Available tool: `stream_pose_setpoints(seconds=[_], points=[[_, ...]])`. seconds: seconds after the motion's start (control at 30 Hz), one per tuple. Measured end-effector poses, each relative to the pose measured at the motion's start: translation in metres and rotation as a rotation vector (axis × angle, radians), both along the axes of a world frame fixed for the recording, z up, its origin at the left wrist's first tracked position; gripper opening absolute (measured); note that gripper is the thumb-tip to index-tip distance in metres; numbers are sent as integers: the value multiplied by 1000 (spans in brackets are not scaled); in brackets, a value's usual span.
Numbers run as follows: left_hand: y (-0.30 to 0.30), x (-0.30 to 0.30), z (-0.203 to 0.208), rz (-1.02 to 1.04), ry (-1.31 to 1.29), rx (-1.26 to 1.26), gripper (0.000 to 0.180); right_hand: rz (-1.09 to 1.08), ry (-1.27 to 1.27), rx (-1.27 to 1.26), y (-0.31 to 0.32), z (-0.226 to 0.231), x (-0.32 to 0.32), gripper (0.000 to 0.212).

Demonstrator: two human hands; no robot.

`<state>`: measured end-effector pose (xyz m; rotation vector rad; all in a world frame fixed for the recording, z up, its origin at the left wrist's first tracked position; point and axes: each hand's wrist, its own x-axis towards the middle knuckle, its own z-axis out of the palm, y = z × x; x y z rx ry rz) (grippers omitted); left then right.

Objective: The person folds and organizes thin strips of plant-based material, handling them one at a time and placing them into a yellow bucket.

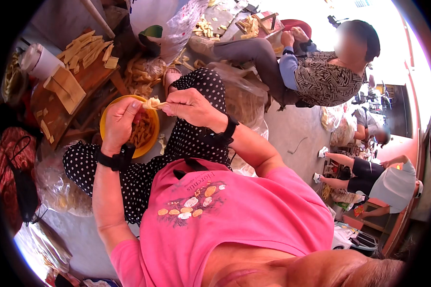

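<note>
Above a yellow basin (153,144), both of my hands meet at a pale yellow strip (152,103) with a bunched, knot-like middle; its exact kind I cannot make out. My left hand (117,123) pinches it at the left end with thumb and fingers. Closed on the thin tail at the other side is my right hand (192,108). Brownish-orange strips (142,133) lie inside the basin, partly covered by my left hand. The basin stands between my knees, in dotted trousers.
A brown wooden table (96,80) at the left bears pale strips (87,50), a flat tan piece (65,89) and a white tub (39,62). Plastic bags (242,93) lie beyond my right knee. A co-worker (328,76) sits at the far right; another person (388,179) stands farther right.
</note>
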<state>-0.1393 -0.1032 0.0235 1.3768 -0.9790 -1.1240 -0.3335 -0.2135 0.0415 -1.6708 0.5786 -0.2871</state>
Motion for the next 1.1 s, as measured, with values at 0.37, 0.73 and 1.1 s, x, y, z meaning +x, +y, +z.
stream_pose_setpoints(seconds=[0.37, 0.73, 1.1], points=[[6, 4, 34, 44, 188, -11, 22, 178, -81, 226, -8, -3, 28, 24], [2, 6, 3, -4, 6, 20, 20, 168, 89, 315, -2, -20, 45, 33], [25, 9, -10, 174, -26, 88, 23, 190, 66, 132, 0, -28, 47, 26]])
